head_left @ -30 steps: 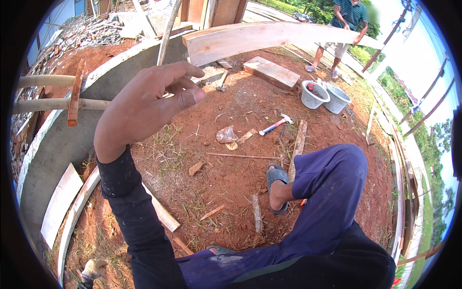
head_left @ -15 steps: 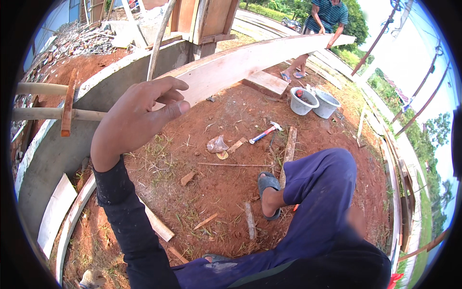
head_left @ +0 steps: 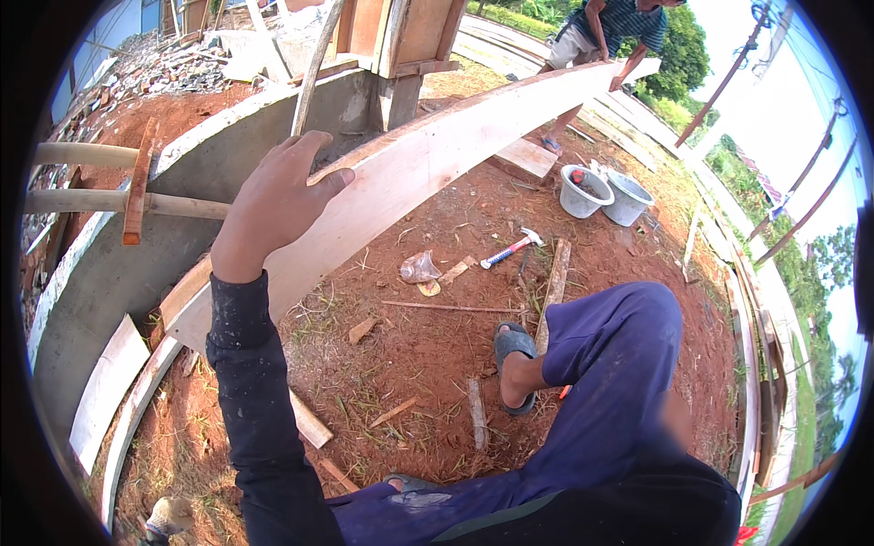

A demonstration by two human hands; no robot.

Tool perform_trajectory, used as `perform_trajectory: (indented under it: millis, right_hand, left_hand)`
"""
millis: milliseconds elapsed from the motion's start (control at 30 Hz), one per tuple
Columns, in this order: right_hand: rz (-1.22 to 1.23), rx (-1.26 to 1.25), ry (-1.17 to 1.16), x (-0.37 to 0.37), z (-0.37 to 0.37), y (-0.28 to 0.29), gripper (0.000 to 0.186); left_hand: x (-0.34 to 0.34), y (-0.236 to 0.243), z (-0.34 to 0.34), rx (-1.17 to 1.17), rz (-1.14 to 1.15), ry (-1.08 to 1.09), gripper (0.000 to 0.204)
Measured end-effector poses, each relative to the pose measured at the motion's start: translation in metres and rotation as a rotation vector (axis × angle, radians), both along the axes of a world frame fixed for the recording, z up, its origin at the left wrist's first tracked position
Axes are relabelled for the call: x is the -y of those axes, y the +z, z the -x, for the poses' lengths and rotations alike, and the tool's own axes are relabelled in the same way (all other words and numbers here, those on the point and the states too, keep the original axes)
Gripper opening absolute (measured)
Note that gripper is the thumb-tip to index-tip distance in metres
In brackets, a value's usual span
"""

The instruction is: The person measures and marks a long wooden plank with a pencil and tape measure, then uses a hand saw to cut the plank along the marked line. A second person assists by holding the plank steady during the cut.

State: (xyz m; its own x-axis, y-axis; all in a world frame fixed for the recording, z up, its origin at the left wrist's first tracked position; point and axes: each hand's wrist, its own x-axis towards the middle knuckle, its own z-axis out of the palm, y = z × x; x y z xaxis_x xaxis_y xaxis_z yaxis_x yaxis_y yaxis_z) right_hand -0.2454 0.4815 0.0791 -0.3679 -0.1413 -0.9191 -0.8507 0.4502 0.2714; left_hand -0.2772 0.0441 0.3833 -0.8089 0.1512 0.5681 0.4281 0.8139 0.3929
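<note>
A long, pale wooden board (head_left: 437,164) stands on edge, running from beside my left arm up to the far right. My left hand (head_left: 282,205) lies over its upper edge, fingers toward the far side and thumb along the top; the palm is hidden. A co-worker's hands (head_left: 617,80) hold the board's far end. Low at the right, a blurred skin-coloured patch (head_left: 675,419) over my thigh may be my right hand, its fingers indistinct.
A curved concrete wall (head_left: 118,309) borders the left, with bamboo poles (head_left: 86,201) across it. On the red soil lie a hammer (head_left: 512,248), a clear plastic bag (head_left: 420,267) and wood scraps (head_left: 475,414). Two grey buckets (head_left: 585,193) stand farther back. Planks (head_left: 751,364) line the right side.
The board has extended left and nearer, its near end now showing past my left wrist. My left hand has moved right onto its upper edge. The co-worker has shifted left with the far end.
</note>
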Motion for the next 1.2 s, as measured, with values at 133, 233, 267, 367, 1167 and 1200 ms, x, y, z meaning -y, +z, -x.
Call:
perform_trajectory:
  millis: [133, 233, 267, 367, 1167, 1200]
  right_hand:
    - [-0.021, 0.017, 0.010, -0.002, -0.002, 0.002, 0.032]
    - [-0.011, 0.039, 0.054, 0.013, 0.000, -0.004, 0.032]
    - [-0.019, 0.048, 0.055, 0.009, -0.001, -0.004, 0.032]
    - [-0.051, 0.077, 0.058, -0.001, -0.007, -0.005, 0.033]
    - [-0.243, 0.065, 0.235, 0.060, -0.039, 0.009, 0.053]
    - [-0.276, 0.079, 0.242, 0.069, -0.043, 0.008, 0.055]
  left_hand:
    - [0.006, -0.029, 0.019, 0.315, -0.022, 0.005, 0.066]
    - [0.018, -0.074, 0.027, 0.472, 0.070, 0.042, 0.077]
    - [0.011, -0.080, 0.028, 0.543, 0.122, 0.041, 0.078]
    - [0.006, -0.099, 0.024, 0.646, 0.214, 0.115, 0.083]
    - [0.020, -0.207, -0.146, 0.648, -0.150, 0.296, 0.076]
    - [0.015, -0.211, -0.162, 0.647, -0.190, 0.316, 0.075]
